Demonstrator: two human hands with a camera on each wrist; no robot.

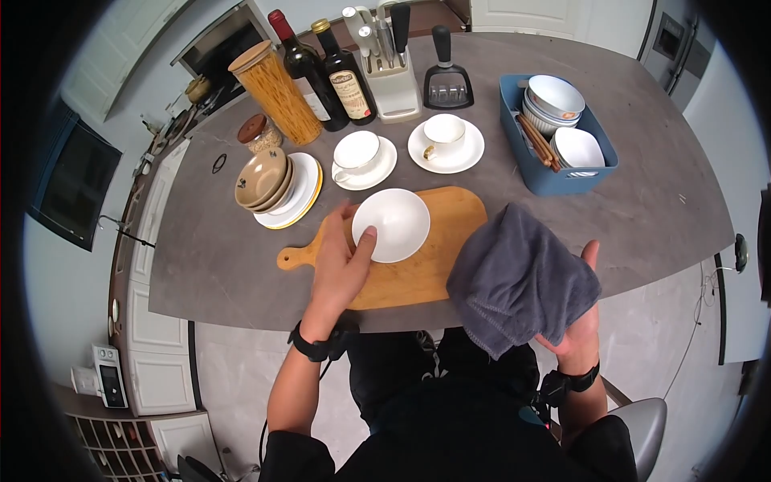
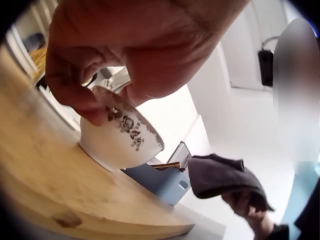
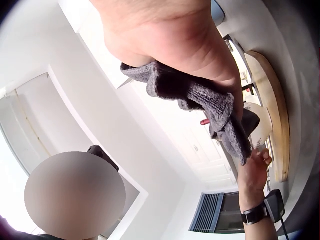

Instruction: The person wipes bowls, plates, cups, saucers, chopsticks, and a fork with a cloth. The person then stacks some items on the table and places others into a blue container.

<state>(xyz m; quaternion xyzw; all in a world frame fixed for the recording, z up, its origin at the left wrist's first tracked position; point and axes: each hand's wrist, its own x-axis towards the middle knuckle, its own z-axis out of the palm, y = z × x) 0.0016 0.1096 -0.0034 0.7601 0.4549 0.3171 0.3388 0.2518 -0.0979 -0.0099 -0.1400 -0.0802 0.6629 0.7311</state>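
Note:
A white bowl (image 1: 393, 226) sits on the wooden cutting board (image 1: 393, 291) in the head view. My left hand (image 1: 336, 269) holds it by its left side, with the thumb at the rim and the fingers along the outer wall. Dark floral print on the bowl's outside (image 2: 125, 137) shows in the left wrist view. Over my right hand (image 1: 580, 337) hangs a dark grey cloth (image 1: 518, 277), right of the board at the table's front edge. The right thumb points up apart from the cloth, which hides the other fingers.
Two white cups (image 1: 357, 151) on saucers stand behind the board. Brown bowls (image 1: 261, 178) rest on plates at left. A blue bin (image 1: 554, 183) holds bowls and utensils at right. Wine bottles (image 1: 309, 80), a pasta jar (image 1: 277, 92) and a knife block (image 1: 393, 88) line the back.

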